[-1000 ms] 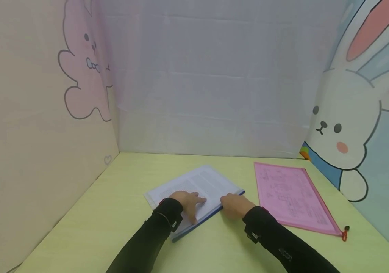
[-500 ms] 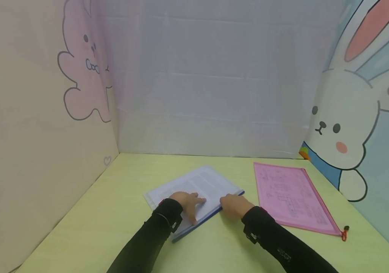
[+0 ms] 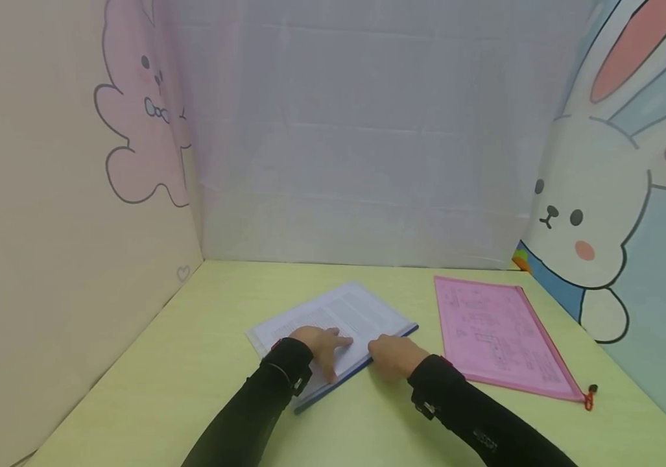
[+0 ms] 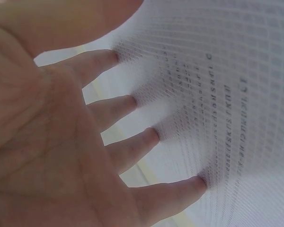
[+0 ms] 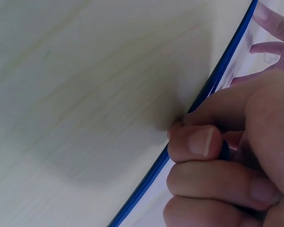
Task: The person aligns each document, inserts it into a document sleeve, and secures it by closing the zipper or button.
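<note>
Blue-edged mesh zip pouch [image 3: 338, 324] with printed sheets inside lies flat on the yellow-green table [image 3: 192, 363], angled, near the middle front. Left hand [image 3: 322, 347] rests palm down on the pouch's near-left part, fingers straight and spread, fingertips [image 4: 132, 101] pressing the white mesh over the printed text in the left wrist view. Nothing gripped by that hand, it just presses flat.

Right hand [image 3: 393, 355] is at the pouch's near-right blue edge [image 5: 199, 101]. Right wrist view: thumb and curled fingers [image 5: 199, 144] pinch together on a small dark piece at the blue zipper line, likely the zip pull, mostly hidden by the fingers. The blue edge runs diagonally against the table surface there.

Both forearms in black sleeves [image 3: 262, 402].

A pink zip pouch [image 3: 496, 334] with a printed sheet lies flat to the right, well apart from the hands, its red pull [image 3: 589, 399] at the near-right corner. Cartoon panels wall the table: pink figure [image 3: 140, 117] on the left, white rabbit [image 3: 595, 201] on the right.
</note>
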